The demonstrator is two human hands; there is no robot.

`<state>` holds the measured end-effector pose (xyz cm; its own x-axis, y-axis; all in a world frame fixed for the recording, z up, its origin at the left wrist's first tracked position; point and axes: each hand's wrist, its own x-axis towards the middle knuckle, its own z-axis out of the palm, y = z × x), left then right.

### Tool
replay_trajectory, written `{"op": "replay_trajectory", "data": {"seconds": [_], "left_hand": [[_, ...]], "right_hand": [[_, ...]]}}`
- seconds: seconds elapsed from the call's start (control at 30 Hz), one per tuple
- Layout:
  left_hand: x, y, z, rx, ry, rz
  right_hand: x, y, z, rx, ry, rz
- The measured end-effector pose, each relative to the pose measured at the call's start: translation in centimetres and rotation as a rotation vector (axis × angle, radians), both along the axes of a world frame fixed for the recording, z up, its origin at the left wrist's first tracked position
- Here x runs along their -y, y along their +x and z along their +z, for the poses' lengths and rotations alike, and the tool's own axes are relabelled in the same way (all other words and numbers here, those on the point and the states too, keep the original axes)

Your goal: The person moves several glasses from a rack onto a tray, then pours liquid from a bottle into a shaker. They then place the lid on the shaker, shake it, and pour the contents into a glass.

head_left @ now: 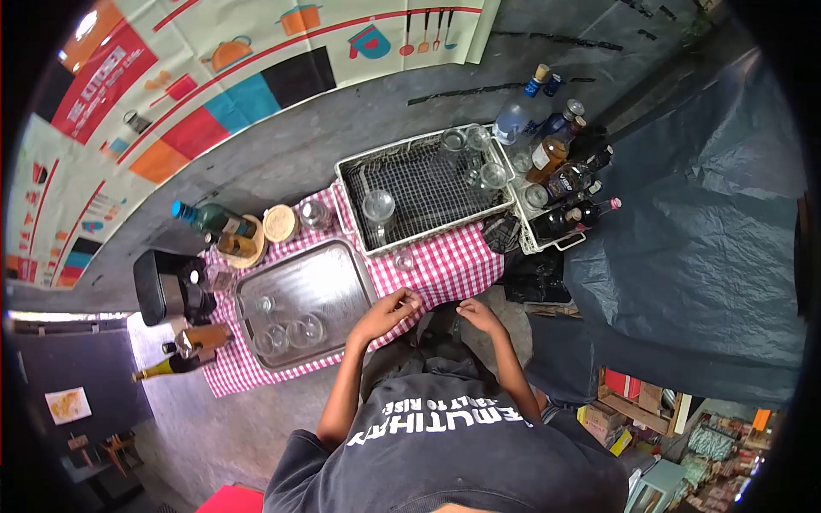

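Note:
My left hand hovers at the front edge of the checked tablecloth, right of the metal tray. Its fingers are loosely curled, and I see nothing in them. My right hand hangs in front of the table, fingers bent loosely toward the left hand, with no object visible in it. A small clear glass stands on the cloth just beyond my left hand. On the tray are a small glass and several larger stemmed glasses. Behind, a white wire basket holds several clear glasses.
At the right, a white crate is packed with bottles. To the left are a green bottle, a jar with a wooden lid, a black container and bottles at the table edge. A wall borders the back.

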<state>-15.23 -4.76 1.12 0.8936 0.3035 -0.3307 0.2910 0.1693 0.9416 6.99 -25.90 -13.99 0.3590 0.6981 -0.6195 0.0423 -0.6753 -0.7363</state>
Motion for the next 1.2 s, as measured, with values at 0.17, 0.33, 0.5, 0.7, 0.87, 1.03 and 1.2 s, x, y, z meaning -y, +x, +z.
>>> {"op": "replay_trajectory", "data": {"seconds": [0.17, 0.33, 0.5, 0.7, 0.87, 1.03, 1.2], "left_hand": [[-4.1, 4.3, 1.3, 0.081, -0.006, 0.026], [-5.9, 9.8, 3.2, 0.15, 0.127, 0.112], [-7.8, 15.1, 2.8, 0.186, 0.141, 0.193], [-10.4, 21.2, 1.6, 0.121, 0.351, 0.478], [-12.6, 24.8, -1.3, 0.0, 0.47, 0.602], [-14.0, 27.8, -2.4, 0.094, 0.542, 0.642], [-14.7, 28.7, -3.6, 0.12, 0.518, 0.591]], "right_hand": [[-3.5, 1.1, 8.5, 0.098, 0.041, -0.05], [-7.2, 3.7, 13.8, 0.235, 0.003, 0.141], [-12.1, 6.9, 18.4, 0.244, 0.234, 0.178], [-18.8, 10.6, 18.7, 0.155, 0.378, 0.098], [-22.5, 11.9, 13.6, 0.21, 0.511, -0.006], [-24.5, 12.9, 10.0, 0.333, 0.596, -0.013], [-25.7, 13.4, 9.6, 0.357, 0.562, -0.006]]}}
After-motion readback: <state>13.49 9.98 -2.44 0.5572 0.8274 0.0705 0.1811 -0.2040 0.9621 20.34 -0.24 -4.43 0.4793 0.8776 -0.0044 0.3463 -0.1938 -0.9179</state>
